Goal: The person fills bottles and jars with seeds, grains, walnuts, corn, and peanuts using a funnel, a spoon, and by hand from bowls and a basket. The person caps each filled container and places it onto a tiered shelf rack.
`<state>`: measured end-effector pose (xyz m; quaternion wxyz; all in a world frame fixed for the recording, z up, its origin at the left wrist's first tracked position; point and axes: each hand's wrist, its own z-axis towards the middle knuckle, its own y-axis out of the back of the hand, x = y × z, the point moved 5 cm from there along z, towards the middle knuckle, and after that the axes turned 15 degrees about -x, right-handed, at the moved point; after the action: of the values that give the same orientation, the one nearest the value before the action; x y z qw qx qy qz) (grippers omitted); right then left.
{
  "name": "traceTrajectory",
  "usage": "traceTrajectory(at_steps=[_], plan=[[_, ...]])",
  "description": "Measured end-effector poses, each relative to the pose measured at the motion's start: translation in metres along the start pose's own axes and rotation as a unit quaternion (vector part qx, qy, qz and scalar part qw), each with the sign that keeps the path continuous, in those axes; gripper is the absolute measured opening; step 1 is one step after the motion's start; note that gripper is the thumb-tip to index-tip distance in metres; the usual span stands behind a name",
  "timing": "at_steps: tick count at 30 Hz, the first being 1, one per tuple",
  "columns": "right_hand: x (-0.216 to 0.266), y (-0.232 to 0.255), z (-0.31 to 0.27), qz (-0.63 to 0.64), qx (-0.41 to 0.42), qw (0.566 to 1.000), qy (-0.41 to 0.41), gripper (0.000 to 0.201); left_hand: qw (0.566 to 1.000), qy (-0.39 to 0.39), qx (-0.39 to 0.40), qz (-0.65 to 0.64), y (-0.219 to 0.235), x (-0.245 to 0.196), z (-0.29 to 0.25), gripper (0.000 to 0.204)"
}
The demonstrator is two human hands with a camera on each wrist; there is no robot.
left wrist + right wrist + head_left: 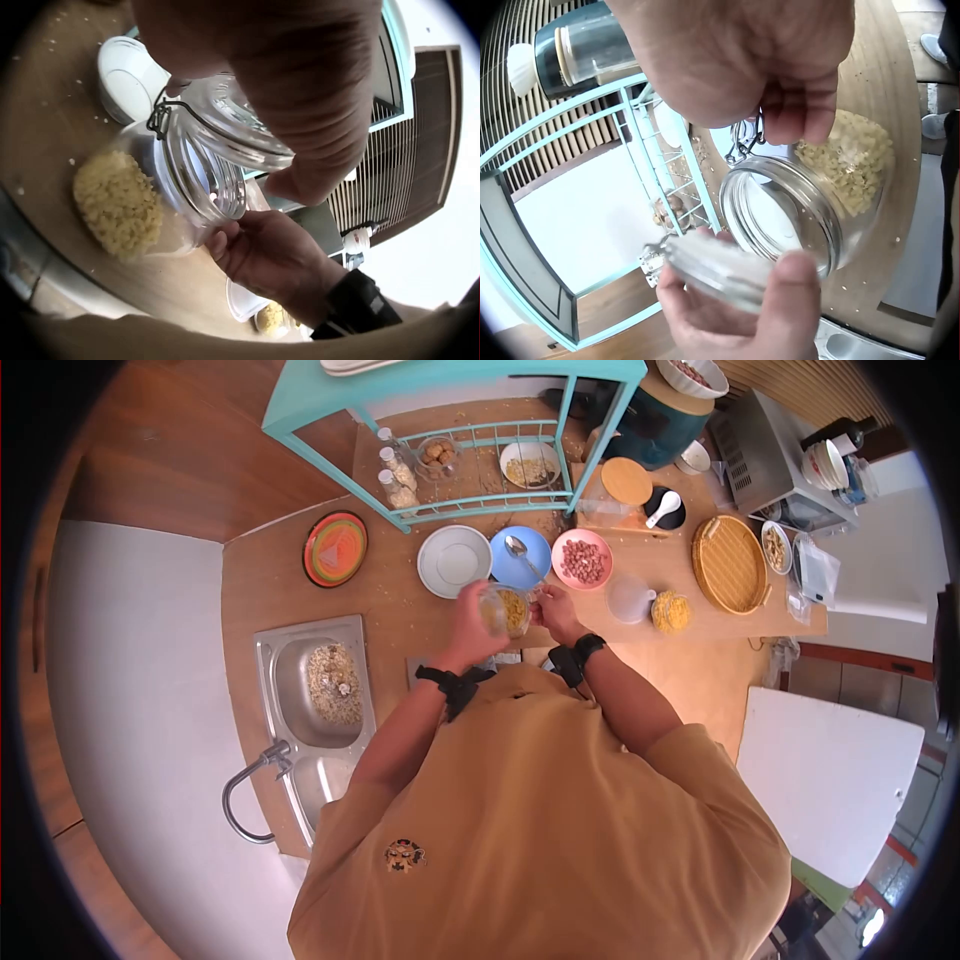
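A clip-top glass jar (514,610) partly filled with small yellow pasta (120,206) is tipped over the counter's front edge, close to my body. My left hand (474,628) holds its glass lid (720,271), which is swung away from the mouth; thumb and fingers pinch the lid's edge in the right wrist view. At the jar's rim, my right hand (560,612) pinches with curled fingers beside the wire clasp (746,140). A white bowl (455,560), a blue plate (522,557) with a spoon, and a pink plate (582,559) of reddish nuts stand just beyond.
To the left is a sink (310,660) with pale grains in it. A turquoise rack (480,515) stands behind the plates. On the right are a second jar of yellow pasta (671,612), a woven tray (731,565) and a microwave (770,460).
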<state>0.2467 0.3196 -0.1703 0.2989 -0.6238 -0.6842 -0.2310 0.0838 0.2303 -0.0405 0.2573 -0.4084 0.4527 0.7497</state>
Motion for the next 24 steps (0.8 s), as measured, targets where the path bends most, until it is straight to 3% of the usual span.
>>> traceTrajectory(at_steps=[2,3,5,6,8,11,12,13,14,15,16,17,20,22,23,24], plan=[[0.0,-0.001,-0.005,-0.006,-0.011,1.0,0.001,0.02,0.995,0.044,-0.077,-0.052,0.022,0.013,-0.012,0.074],[0.001,-0.001,-0.011,-0.002,-0.017,1.0,-0.006,0.014,0.995,0.048,-0.07,-0.054,0.027,0.018,-0.016,0.074],[-0.003,0.0,-0.011,-0.003,-0.019,1.0,-0.017,0.015,0.961,0.173,-0.137,-0.164,0.044,0.036,-0.024,0.066],[-0.004,-0.002,-0.011,-0.005,-0.014,1.0,-0.022,0.016,0.961,0.175,-0.137,-0.163,0.049,0.04,-0.025,0.066],[-0.008,-0.003,-0.011,-0.008,-0.009,0.999,-0.03,0.017,0.871,0.362,-0.158,-0.292,0.053,0.058,-0.032,0.054],[-0.012,-0.005,-0.013,-0.016,-0.006,0.999,-0.038,0.021,0.881,0.402,-0.158,-0.195,0.064,0.05,-0.035,0.041],[-0.013,-0.002,-0.014,-0.021,-0.01,0.999,-0.041,0.025,0.881,0.401,-0.151,-0.202,0.06,0.08,-0.047,0.041],[-0.01,0.001,-0.017,-0.02,-0.022,0.999,-0.038,0.025,0.929,0.335,-0.104,-0.113,0.055,0.133,-0.064,0.033],[-0.008,0.001,-0.023,-0.032,-0.012,0.999,-0.04,0.027,0.963,0.262,-0.056,-0.025,0.048,0.158,-0.073,0.026],[-0.005,0.006,-0.027,-0.045,-0.003,0.998,-0.041,0.029,0.964,0.259,-0.047,-0.034,0.045,0.15,-0.071,0.026],[-0.002,0.019,-0.03,-0.044,-0.015,0.998,-0.036,0.029,0.88,0.411,-0.099,-0.216,0.043,0.142,-0.072,0.023],[-0.001,0.03,-0.038,-0.112,-0.004,0.994,-0.002,0.029,0.736,0.543,-0.14,-0.379,0.036,0.14,-0.082,0.02],[0.001,0.085,-0.06,-0.271,-0.016,0.96,0.064,0.032,0.707,0.57,-0.14,-0.394,0.025,0.157,-0.094,0.021],[-0.019,0.161,-0.054,-0.21,-0.211,0.953,0.063,0.029,0.698,0.578,-0.116,-0.407,0.022,0.174,-0.099,0.022],[-0.032,0.203,-0.053,-0.101,-0.334,0.936,0.033,0.03,0.689,0.585,-0.101,-0.415,0.017,0.177,-0.1,0.023],[-0.042,0.251,-0.043,-0.158,-0.419,0.89,0.086,0.035,0.689,0.584,-0.1,-0.417,0.013,0.175,-0.098,0.023]])
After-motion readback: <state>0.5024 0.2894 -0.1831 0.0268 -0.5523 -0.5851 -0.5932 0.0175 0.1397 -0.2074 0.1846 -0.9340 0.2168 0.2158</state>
